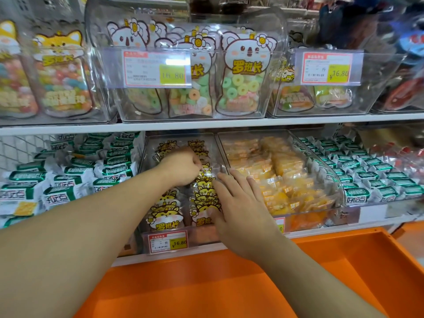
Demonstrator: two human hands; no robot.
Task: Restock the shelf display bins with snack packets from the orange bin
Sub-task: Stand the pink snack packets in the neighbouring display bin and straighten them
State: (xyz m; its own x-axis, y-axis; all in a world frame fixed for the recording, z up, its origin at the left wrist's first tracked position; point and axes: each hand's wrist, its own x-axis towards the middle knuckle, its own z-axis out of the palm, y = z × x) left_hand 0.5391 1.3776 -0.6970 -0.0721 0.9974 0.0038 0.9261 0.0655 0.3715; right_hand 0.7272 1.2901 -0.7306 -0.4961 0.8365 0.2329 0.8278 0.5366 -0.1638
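A clear display bin (pixel 146 154) on the lower shelf holds two rows of yellow cat-face snack packets (pixel 166 218). My left hand (pixel 181 167) reaches into the bin with curled fingers that pinch the top of a packet in the right row. My right hand (pixel 238 200) lies flat with straight fingers against the right row of packets (pixel 205 193), at the bin's right side. The orange bin (pixel 344 253) sits below the shelf, under both arms; the part of its inside that shows holds no packets.
Next to it on the right, a clear bin of orange-yellow packets (pixel 282 171). Green-and-white packets (pixel 75 175) fill the left, more (pixel 376 177) the right. The upper shelf carries clear bins of koala-face ring candy bags (pixel 243 74) with price tags (pixel 157 68).
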